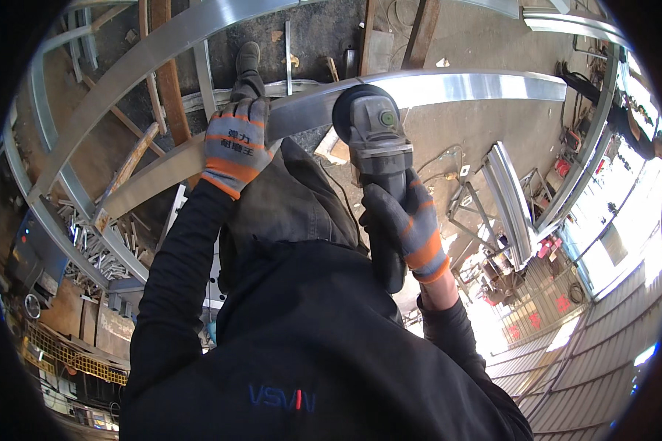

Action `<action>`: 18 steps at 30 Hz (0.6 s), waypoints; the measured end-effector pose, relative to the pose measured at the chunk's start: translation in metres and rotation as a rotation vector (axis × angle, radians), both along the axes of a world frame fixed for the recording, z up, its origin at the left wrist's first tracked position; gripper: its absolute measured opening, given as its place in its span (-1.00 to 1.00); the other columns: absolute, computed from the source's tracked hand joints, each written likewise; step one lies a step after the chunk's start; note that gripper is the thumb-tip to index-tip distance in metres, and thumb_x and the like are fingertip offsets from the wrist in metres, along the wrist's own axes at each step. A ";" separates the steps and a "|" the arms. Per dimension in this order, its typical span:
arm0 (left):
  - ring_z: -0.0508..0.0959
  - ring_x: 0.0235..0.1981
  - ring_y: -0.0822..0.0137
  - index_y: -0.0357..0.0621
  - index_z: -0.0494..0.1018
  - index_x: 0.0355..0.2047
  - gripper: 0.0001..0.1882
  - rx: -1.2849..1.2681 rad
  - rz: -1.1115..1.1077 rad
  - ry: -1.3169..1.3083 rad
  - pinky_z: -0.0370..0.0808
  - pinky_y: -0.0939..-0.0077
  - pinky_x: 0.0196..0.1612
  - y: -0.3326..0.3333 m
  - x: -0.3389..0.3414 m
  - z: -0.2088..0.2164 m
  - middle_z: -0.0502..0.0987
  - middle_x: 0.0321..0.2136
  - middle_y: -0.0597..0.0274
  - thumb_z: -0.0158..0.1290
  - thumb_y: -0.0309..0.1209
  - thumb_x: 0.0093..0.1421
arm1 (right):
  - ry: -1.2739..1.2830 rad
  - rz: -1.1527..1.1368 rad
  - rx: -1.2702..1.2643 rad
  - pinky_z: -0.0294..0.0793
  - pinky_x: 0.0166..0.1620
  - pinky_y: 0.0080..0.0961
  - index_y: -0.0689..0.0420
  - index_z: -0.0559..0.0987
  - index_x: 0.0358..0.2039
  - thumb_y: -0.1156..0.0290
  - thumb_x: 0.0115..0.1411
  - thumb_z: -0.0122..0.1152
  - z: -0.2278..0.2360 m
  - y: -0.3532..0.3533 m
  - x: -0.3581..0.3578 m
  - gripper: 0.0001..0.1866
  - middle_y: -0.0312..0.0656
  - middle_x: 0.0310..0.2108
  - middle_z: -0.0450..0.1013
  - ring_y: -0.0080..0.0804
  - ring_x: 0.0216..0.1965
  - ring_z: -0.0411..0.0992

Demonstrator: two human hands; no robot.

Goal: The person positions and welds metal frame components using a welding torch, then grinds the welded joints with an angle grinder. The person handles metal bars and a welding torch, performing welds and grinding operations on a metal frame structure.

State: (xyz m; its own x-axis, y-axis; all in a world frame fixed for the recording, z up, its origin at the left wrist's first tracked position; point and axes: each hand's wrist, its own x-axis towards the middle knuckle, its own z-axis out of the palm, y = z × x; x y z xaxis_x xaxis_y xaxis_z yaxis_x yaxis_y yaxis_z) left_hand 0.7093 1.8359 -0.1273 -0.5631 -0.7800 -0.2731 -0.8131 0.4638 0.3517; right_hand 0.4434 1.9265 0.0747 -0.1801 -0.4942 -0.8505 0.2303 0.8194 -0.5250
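Note:
My right hand (416, 229), in a grey and orange work glove, is wrapped round the dark body of an angle grinder (381, 160). The grinder's head points away from me, and its round black disc (346, 110) overlaps a long shiny metal bar (463, 90). Whether the disc presses on the metal or hovers just above it, I cannot tell. To the left of the grinder, my gloved left hand (235, 151) grips the same bar from above, its fingers curled over the far edge. The bar runs across in front of my body.
Another curved metal beam (136, 66) crosses the far left. Wooden planks (168, 88) lie beyond my left hand. Metal offcuts (110, 246) are heaped at the left. Bundled metal profiles (509, 206) lie at the right. My boot (248, 57) stands beyond the bar.

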 end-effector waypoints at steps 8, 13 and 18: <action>0.70 -0.04 -0.03 -0.13 0.55 0.20 -0.16 0.006 0.004 -0.003 0.61 -0.05 0.04 -0.001 0.000 -0.005 0.65 0.07 0.01 0.53 0.06 0.02 | 0.048 0.016 0.057 0.70 -0.24 -0.45 0.29 0.56 0.17 0.34 0.39 0.52 0.002 -0.008 -0.006 -0.53 -0.13 -0.17 0.69 -0.46 -0.29 0.69; 0.70 -0.06 -0.02 -0.12 0.56 0.18 -0.17 -0.007 0.012 -0.003 0.62 -0.02 0.00 -0.001 -0.001 -0.001 0.66 0.05 0.05 0.54 0.06 -0.01 | 0.058 0.050 0.053 0.70 -0.24 -0.44 0.31 0.57 0.15 0.35 0.39 0.51 0.003 -0.008 -0.007 -0.55 -0.11 -0.16 0.69 -0.46 -0.28 0.69; 0.69 -0.04 -0.09 -0.26 0.52 0.20 -0.10 -0.046 -0.004 0.038 0.59 -0.05 0.04 -0.001 0.000 -0.004 0.68 0.00 -0.10 0.53 0.09 0.01 | 0.076 0.052 0.081 0.70 -0.19 -0.45 0.31 0.56 0.18 0.36 0.40 0.50 0.002 -0.008 -0.008 -0.54 -0.11 -0.16 0.69 -0.48 -0.24 0.68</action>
